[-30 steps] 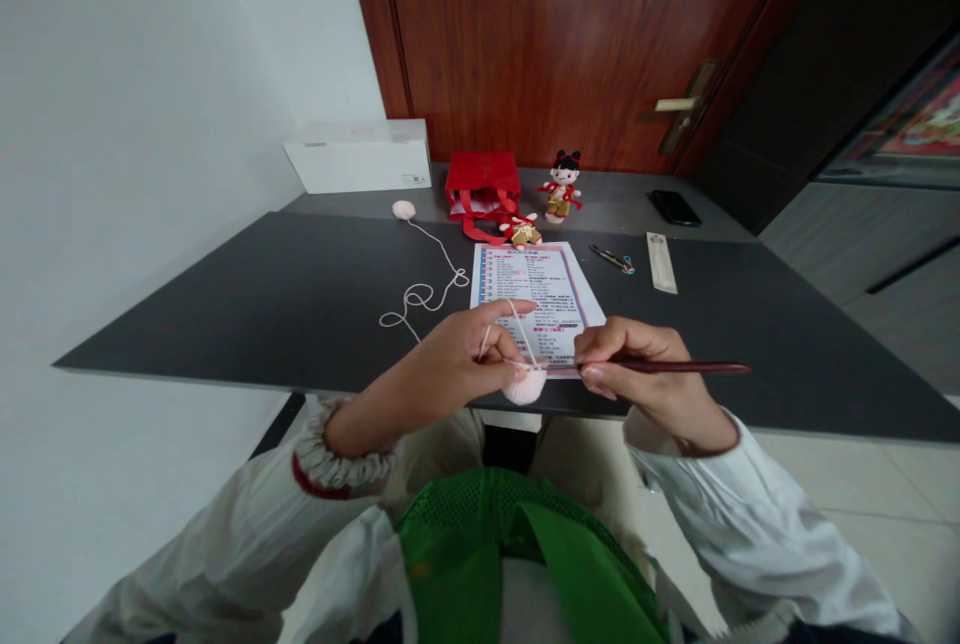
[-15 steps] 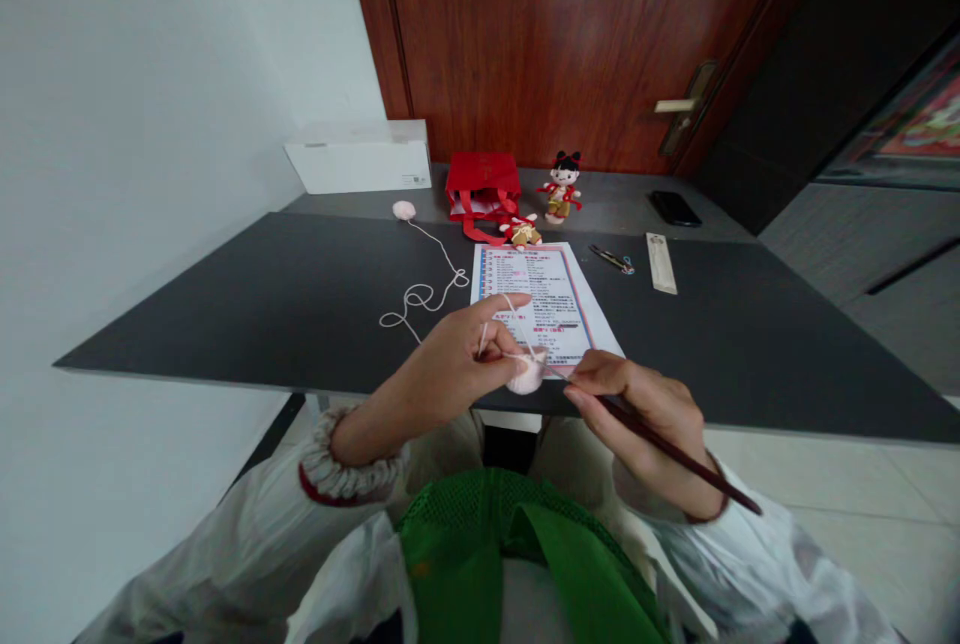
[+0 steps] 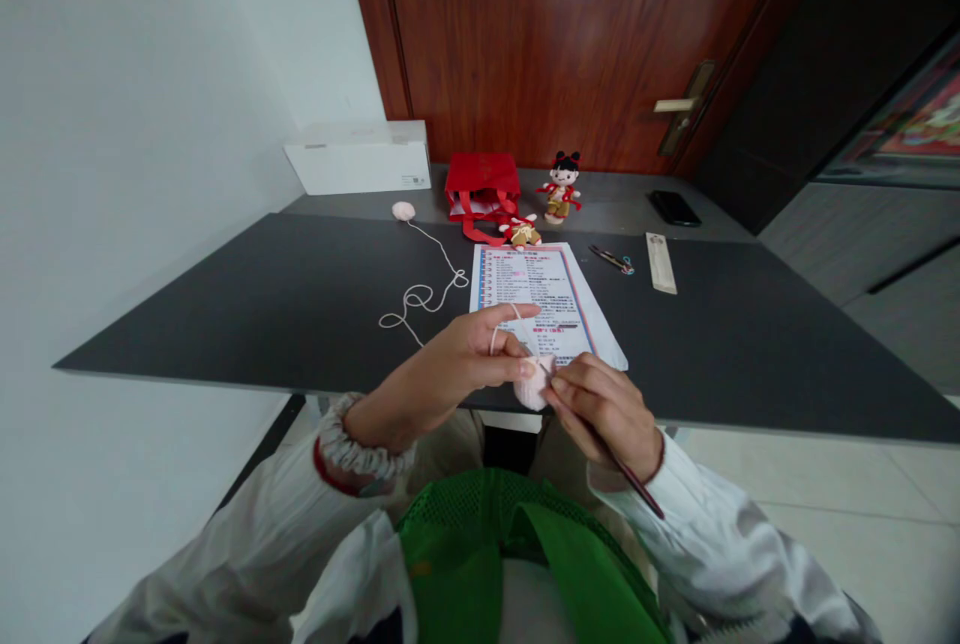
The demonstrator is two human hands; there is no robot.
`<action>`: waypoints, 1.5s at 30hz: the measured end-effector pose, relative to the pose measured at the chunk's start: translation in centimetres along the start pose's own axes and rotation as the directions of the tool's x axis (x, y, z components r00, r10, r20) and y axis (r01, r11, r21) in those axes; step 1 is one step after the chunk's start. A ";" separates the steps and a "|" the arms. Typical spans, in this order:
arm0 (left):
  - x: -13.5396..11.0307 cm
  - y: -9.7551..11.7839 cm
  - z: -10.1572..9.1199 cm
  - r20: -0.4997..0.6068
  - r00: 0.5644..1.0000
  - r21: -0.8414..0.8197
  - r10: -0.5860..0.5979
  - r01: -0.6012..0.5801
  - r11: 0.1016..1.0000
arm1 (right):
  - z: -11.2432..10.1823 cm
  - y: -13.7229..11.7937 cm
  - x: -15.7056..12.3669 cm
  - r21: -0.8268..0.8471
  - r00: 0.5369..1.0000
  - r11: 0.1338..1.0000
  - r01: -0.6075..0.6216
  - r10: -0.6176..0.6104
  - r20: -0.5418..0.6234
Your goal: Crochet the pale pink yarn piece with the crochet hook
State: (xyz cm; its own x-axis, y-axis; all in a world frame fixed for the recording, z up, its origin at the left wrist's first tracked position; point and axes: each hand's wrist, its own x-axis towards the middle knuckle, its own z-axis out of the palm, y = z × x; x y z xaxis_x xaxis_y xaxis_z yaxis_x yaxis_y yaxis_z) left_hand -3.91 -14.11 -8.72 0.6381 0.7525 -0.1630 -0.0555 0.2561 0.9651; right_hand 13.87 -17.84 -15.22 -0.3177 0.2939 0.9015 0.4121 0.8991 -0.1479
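My left hand (image 3: 484, 349) pinches a small pale pink crochet piece (image 3: 532, 389) near the table's front edge. Its index finger is stretched out, and pale yarn loops round the fingers. With closed fingers, my right hand (image 3: 607, 414) grips a crochet hook with a dark red-brown handle (image 3: 637, 489) that slants down to the right. The hook's tip is at the top of the crochet piece; the exact stitch is too small to make out. Behind both hands lies a printed pattern sheet (image 3: 529, 274). Yarn (image 3: 424, 302) curls over the table to a pale pink ball (image 3: 403, 212).
On the dark table (image 3: 315, 294) stand a white box (image 3: 360, 164), a red bag (image 3: 482, 186) and a crocheted doll (image 3: 561, 189). Another doll (image 3: 521, 230) lies by the bag. Small scissors (image 3: 611, 258), a pale strip (image 3: 661, 263) and a black phone (image 3: 675, 208) are at the right.
My right hand has moved left, close against the crochet piece, and the hook's handle now points more steeply down. The crochet piece has shifted slightly right and down; my left index finger is a little lower.
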 end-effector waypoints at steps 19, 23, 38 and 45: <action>-0.1 -0.6 0.4 -0.223 0.955 0.120 0.197 -0.173 0.978 | 1.9 -1.7 1.0 0.821 0.580 0.301 -0.485 0.814 0.045; -0.1 -0.3 0.3 -0.220 0.961 0.139 0.170 -0.142 0.980 | 1.2 -1.9 0.8 0.778 0.611 0.396 -0.487 0.791 -0.021; -0.5 0.2 -0.2 -0.079 0.994 0.075 0.073 -0.067 0.995 | -1.5 -0.9 0.4 0.538 0.744 0.599 -0.594 0.663 0.082; -0.6 0.2 -0.4 -0.055 0.997 0.072 0.051 -0.047 0.996 | -1.1 -0.9 0.2 0.683 0.681 0.422 -0.596 0.716 0.152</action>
State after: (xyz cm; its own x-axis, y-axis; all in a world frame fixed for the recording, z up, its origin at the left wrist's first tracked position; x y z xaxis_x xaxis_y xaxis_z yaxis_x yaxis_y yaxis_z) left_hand -4.62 -14.22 -8.52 0.5909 0.7971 -0.1245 -0.0304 0.1762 0.9839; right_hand 14.36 -18.93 -14.45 -0.0507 0.8934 0.4465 -0.2196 0.4261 -0.8776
